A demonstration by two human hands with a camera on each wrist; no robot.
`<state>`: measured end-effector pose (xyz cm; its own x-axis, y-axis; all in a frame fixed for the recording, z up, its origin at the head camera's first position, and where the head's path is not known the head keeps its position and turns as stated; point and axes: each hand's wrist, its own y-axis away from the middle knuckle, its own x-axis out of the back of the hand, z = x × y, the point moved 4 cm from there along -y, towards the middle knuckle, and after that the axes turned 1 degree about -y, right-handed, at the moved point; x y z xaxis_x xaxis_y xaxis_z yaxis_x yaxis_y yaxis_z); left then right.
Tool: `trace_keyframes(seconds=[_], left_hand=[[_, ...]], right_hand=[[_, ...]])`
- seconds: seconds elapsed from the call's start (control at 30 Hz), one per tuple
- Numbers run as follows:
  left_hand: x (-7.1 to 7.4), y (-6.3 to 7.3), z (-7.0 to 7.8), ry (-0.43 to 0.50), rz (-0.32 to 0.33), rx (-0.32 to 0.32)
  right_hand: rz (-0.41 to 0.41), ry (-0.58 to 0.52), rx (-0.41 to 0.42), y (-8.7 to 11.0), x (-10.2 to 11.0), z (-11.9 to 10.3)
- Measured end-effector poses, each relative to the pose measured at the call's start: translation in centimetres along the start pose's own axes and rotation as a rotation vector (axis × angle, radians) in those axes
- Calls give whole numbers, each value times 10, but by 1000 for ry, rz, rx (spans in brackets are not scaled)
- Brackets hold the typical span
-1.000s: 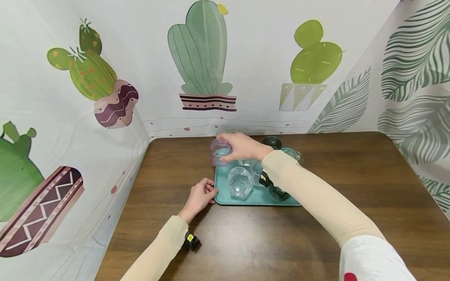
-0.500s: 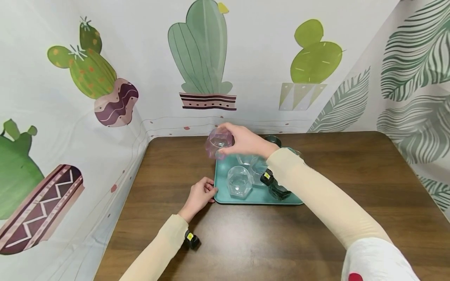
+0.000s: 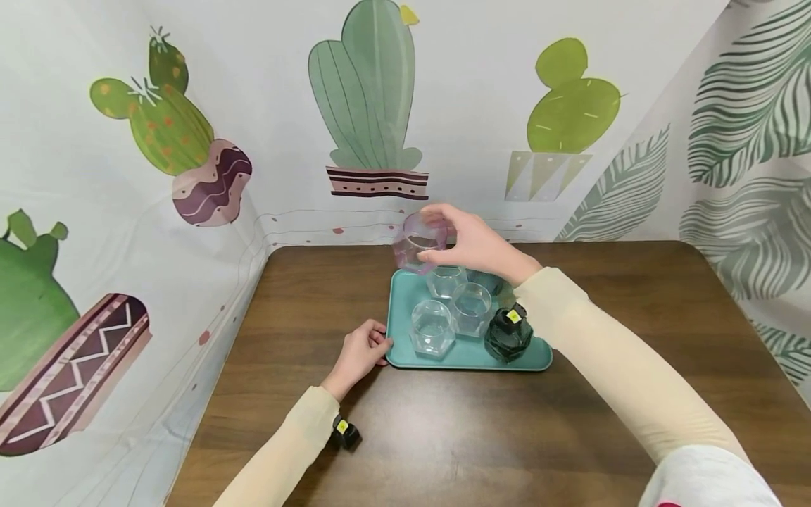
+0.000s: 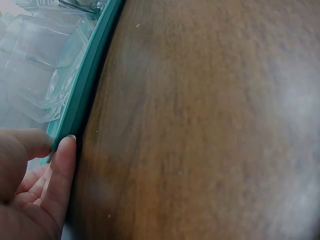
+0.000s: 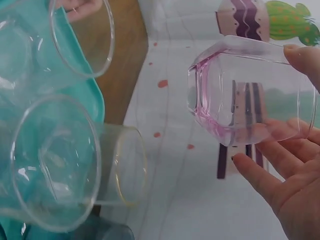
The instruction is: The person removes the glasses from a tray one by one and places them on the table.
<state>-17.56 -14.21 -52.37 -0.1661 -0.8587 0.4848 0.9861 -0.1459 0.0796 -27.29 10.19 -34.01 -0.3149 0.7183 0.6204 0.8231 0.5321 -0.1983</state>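
My right hand (image 3: 472, 243) holds a pale purple glass (image 3: 415, 246) above the back left part of a teal tray (image 3: 400, 303). In the right wrist view, thumb and fingers stand around the open end of this faceted glass (image 5: 215, 95). My left hand (image 3: 361, 352) pinches the tray's front left corner between thumb and finger, as the left wrist view shows along the rim (image 4: 82, 92). On the tray stand a clear front glass (image 3: 433, 332), a clear middle glass (image 3: 472, 310) and a clear back glass (image 3: 445, 284).
A dark green glass (image 3: 503, 343) stands at the tray's right, partly behind the wrist camera. One bluish-grey glass (image 3: 486, 282) shows under the right forearm. The wooden table (image 3: 443, 436) meets a cactus-printed cloth (image 3: 469, 141) behind.
My right hand has lifted the purple glass from the tray's back left corner, then brought it rightward. More of the dark green glass shows now. My left hand stays at the corner.
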Motion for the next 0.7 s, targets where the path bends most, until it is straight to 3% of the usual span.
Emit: trace_keyframes(seconds=[0.2,0.37,0.7], left_hand=[[1,-1,0,-3,4,0],[0,-1,0,2,-2,14],[-1,2,-1,28,3,-21]], right_hand=[[33,-3,-21,15,22,-1],[55,3,-74,30,40,9],[109,46,-149,63,77,27]])
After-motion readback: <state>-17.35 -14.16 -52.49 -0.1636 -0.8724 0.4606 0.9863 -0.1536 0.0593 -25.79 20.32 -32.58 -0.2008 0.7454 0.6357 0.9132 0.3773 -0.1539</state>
